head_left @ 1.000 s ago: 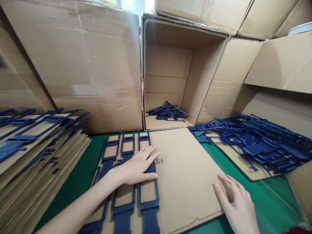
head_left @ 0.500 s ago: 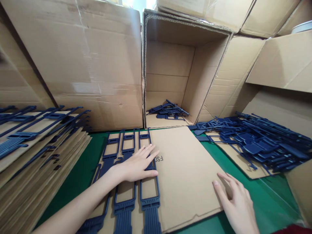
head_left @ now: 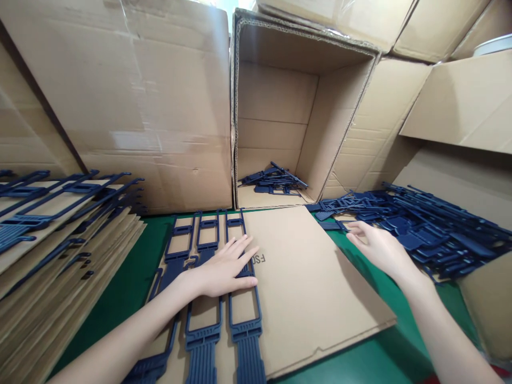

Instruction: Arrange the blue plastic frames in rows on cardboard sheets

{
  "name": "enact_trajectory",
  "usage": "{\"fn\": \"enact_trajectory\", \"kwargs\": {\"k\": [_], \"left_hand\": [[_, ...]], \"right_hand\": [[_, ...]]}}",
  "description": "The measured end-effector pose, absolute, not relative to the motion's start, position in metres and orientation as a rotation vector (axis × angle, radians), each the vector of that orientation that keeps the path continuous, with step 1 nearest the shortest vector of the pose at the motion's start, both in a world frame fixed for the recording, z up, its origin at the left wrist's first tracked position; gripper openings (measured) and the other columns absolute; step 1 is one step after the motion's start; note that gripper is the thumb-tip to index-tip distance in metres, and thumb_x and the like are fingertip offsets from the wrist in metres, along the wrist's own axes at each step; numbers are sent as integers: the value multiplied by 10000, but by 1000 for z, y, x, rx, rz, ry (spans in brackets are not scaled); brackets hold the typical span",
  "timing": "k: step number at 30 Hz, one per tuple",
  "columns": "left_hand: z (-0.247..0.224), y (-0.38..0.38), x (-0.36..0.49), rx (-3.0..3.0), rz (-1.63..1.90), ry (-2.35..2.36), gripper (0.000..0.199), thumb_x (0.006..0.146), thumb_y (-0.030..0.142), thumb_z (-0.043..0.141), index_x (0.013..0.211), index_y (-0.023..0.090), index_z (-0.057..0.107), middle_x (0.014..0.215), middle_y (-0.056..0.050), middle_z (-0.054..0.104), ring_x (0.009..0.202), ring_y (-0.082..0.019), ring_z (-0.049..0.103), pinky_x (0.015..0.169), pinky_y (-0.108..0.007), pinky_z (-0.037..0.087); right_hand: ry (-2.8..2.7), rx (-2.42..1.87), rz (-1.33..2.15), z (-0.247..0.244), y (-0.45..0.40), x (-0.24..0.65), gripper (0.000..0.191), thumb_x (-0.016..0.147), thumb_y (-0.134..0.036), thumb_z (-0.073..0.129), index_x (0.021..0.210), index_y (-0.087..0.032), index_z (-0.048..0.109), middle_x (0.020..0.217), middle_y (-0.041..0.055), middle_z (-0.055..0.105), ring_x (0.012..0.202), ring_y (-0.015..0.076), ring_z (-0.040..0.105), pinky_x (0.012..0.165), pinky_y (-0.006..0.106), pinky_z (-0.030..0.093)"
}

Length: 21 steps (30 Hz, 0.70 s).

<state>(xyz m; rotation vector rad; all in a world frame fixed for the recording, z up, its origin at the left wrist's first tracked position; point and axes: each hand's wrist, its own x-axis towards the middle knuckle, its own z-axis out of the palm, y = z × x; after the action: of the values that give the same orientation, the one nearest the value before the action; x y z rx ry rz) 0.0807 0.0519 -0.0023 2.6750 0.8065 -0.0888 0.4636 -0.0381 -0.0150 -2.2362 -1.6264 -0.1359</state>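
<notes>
Left hand (head_left: 226,272) is lying flat with fingers spread, gripping nothing, resting across blue plastic frames (head_left: 248,354) that are lining the 9 o'clock side of a cardboard sheet (head_left: 316,288). Right hand (head_left: 378,248) is hovering off the sheet's 2 o'clock edge, fingers bent, beside a blue pile (head_left: 452,229); can't tell if it's grasping anything. Green table (head_left: 348,357) is showing underneath. Open box (head_left: 276,93) is standing at 12 o'clock, stacked cardboard (head_left: 60,320) is sitting at 9.
</notes>
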Motion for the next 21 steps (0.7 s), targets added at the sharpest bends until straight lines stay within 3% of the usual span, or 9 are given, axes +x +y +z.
{"fn": "enact_trajectory", "kwargs": {"k": [6,13,21], "left_hand": [[1,52,81,2745,-204,813,770,896,667,309,1493,202,165,1551,-113,-20,1423,-292,-48,1148,-473,55],[-1,53,81,2724,-236,848,791,888,686,290,1497,202,147,1552,-105,-46,1418,-308,-72,1146,-482,47],[-2,56,80,2751,-214,822,790,887,690,279,1496,203,155,1555,-101,-34,1419,-310,-60,1145,-489,57]], "right_hand": [[-1644,-2520,-307,-41,12,475,342,880,-350,494,1134,-139,584,1090,158,647,987,339,598,771,417,434],[-1602,-2437,-305,-65,13,482,282,860,-259,510,1128,-218,588,1088,97,654,1025,284,577,800,374,415],[-1567,-2322,-308,-70,16,489,263,838,-203,514,1076,-209,627,1038,80,675,998,260,586,805,336,429]]}}
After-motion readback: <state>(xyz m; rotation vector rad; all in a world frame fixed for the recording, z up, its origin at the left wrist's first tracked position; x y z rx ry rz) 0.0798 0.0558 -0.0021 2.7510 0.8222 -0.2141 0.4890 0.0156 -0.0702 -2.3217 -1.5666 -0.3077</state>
